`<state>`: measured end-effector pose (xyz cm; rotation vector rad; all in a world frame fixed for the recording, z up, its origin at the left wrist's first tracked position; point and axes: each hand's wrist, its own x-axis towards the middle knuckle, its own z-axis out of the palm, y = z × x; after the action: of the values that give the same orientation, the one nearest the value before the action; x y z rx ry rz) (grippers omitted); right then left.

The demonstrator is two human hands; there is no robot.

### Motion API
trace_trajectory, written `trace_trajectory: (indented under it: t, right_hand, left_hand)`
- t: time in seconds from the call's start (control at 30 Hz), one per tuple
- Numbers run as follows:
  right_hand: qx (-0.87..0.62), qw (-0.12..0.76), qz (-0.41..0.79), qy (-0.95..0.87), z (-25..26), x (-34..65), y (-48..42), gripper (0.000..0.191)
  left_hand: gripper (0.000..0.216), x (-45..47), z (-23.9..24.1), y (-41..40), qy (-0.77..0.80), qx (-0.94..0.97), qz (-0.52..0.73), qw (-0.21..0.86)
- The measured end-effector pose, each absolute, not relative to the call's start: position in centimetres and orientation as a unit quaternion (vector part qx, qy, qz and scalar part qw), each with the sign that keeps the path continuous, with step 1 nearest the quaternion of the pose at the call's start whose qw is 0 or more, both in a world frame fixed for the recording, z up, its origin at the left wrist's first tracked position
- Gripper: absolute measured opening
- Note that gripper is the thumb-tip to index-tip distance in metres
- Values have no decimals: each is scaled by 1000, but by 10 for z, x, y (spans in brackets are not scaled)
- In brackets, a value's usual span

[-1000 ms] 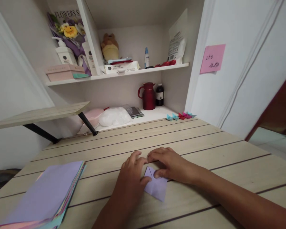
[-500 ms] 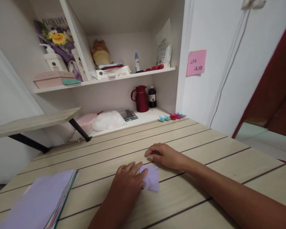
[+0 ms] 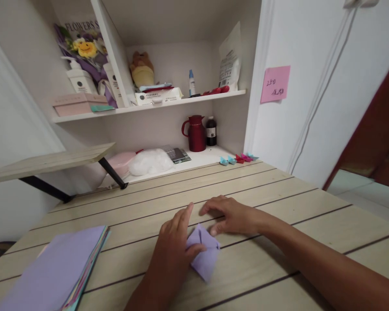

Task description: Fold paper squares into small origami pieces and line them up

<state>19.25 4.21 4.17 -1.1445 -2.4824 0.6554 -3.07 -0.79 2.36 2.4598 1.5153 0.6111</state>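
Left hand: thumb on our purple paper, fingers spread, probably pinning it
Right hand: fingers and thumb apart, just beside
Paper stack: near left, probably handy

The left hand hides part of the paper. The bottom edge, lower left, cuts off the stack.

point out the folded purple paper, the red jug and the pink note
Folded purple paper [image 3: 206, 260]: head view, just below its middle.
Red jug [image 3: 197, 135]: head view, middle of its body.
Pink note [image 3: 275, 84]: head view, middle of the sheet.
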Motion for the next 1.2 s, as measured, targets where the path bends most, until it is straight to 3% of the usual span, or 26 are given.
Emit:
trace_trajectory:
  t: [0.1, 0.23, 0.47, 0.7, 0.97, 1.2]
  right_hand:
    - [-387, 147, 238, -879, 45, 193, 38, 61]
    - [-388, 167, 234, -876, 40, 190, 39, 56]
    - [-385, 314, 328, -803, 25, 180, 46, 27]
    - [-425, 241, 226, -843, 30, 173, 35, 40]
    - [-426, 254, 115, -861, 16, 153, 31, 17]
    - [-423, 275, 109, -856, 10, 154, 39, 19]
  left_hand:
    - [62, -32, 22, -8, 516, 812, 241, 124]
    - [33, -27, 23, -12, 475, 837, 248, 109]
    - [22, -17, 18, -14, 539, 806, 235, 61]
    - [10, -19, 15, -10, 610, 756, 225, 79]
    - [7, -11, 12, -12, 590, 784, 186, 52]
    - [9, -12, 15, -12, 591, 785, 174, 60]
